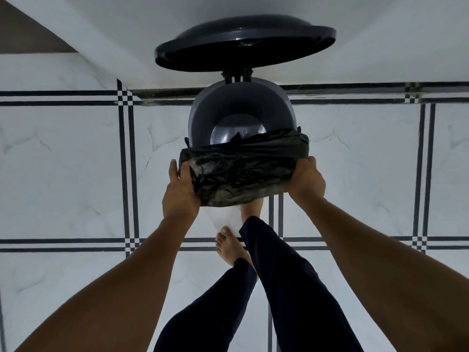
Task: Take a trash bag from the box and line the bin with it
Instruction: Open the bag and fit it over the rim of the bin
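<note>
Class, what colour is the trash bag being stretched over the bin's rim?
Black, slightly glossy: the trash bag shows best in the head view, the only one.

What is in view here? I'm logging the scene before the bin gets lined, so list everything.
Round grey plastic pedal bin: one, grey, on the floor by the wall, open.
Round dark hinged lid: one, black, raised behind the bin.
Crinkled black plastic trash bag: one, black, stretched over the bin's near rim.
White marble-look tiled floor: white, dark stripes.
White wall: behind the bin.
Left hand: gripping the bag's left edge.
Right hand: gripping its right edge.
Bare feet: two, below the bin.
</note>
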